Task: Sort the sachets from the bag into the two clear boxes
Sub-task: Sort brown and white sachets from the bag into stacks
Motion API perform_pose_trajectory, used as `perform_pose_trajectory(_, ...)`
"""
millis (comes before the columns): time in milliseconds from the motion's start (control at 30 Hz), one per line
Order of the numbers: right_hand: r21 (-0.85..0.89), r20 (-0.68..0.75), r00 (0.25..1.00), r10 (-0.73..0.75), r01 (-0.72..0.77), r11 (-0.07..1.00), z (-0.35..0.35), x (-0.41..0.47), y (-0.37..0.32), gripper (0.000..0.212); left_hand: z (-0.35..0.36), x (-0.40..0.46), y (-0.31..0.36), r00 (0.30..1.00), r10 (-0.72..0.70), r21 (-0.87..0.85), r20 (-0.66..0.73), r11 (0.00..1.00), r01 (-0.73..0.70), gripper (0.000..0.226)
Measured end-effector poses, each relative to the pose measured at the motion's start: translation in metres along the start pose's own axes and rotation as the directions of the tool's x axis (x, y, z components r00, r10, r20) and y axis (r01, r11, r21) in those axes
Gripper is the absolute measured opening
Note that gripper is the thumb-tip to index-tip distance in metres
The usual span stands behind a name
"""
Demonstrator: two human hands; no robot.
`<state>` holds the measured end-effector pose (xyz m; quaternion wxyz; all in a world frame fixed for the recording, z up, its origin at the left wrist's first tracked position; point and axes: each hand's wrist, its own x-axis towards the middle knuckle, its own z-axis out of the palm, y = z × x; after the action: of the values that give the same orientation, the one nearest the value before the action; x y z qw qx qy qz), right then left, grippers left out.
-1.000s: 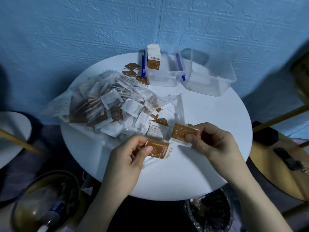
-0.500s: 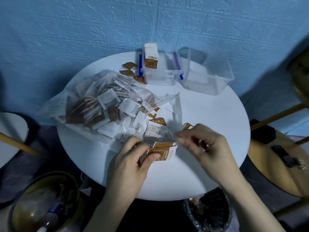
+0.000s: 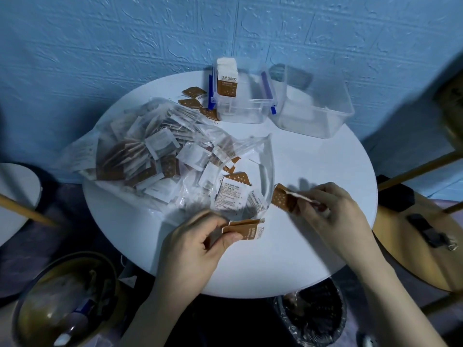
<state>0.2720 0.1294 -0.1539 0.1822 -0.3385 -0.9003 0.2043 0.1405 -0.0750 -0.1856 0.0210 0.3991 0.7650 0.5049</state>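
Note:
A clear plastic bag (image 3: pixel 140 144) full of brown and white sachets lies open on the left of the round white table (image 3: pixel 313 171). My left hand (image 3: pixel 198 246) pinches a small stack of brown sachets (image 3: pixel 246 229) near the front edge. To its right, my right hand (image 3: pixel 330 211) pinches one brown sachet (image 3: pixel 284 197) just off the bag's mouth. At the back stand two clear boxes: the left box (image 3: pixel 240 106) has blue latches and holds upright brown-and-white sachets (image 3: pixel 226 77); the right box (image 3: pixel 315 106) looks empty.
A few brown sachets (image 3: pixel 193 96) lie loose on the table behind the bag, left of the latched box. A bin (image 3: pixel 313 319) stands under the table's front edge, a round container (image 3: pixel 62 299) at the lower left, and a wooden chair (image 3: pixel 426 221) at the right.
My hands came together at the bag's mouth and then parted. The right hand now holds a brown sachet further right; the left hand still holds its stack.

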Motion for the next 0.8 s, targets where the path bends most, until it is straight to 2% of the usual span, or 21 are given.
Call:
perform_pose_trajectory(133,0.177,-0.065,0.995,0.069,-0.057,0.983,-0.010,0.002,0.002,0.015,0.000,0.000,0.000,0.999,-0.029,-0.025,0.014,0.999,0.029,0.028)
perform_pose_trajectory(233,0.485,-0.015,0.988,0.154,-0.128,0.865,-0.013,0.001,-0.003,0.014,0.001,-0.002,-0.001,0.996,-0.091,-0.044,-0.007,0.995,0.090,0.032)
perform_pose_trajectory(300,0.602,0.030,0.987,0.160,-0.145,0.786,-0.012,-0.001,-0.009,0.009,0.001,-0.003,-0.002,0.994,-0.112,-0.056,-0.003,0.992,0.112,0.031)
perform_pose_trajectory(433,0.666,0.063,0.990,0.126,-0.135,0.734,-0.009,-0.004,-0.019,0.013,0.001,-0.004,-0.001,0.991,-0.136,-0.084,0.007,0.987,0.137,0.032)
perform_pose_trajectory(567,0.765,0.121,0.991,0.056,-0.129,0.631,-0.006,-0.011,-0.034,0.017,0.000,-0.004,0.000,0.991,-0.137,-0.090,0.008,0.986,0.137,0.028)
perform_pose_trajectory(700,0.732,0.141,0.989,-0.034,-0.081,0.676,0.007,-0.018,-0.041,0.026,-0.001,-0.004,0.000,0.992,-0.124,-0.081,0.014,0.989,0.125,0.029)
perform_pose_trajectory(800,0.677,0.152,0.986,-0.063,-0.058,0.734,0.013,-0.022,-0.041,0.024,-0.001,-0.004,0.001,0.993,-0.116,-0.069,0.008,0.991,0.116,0.029)
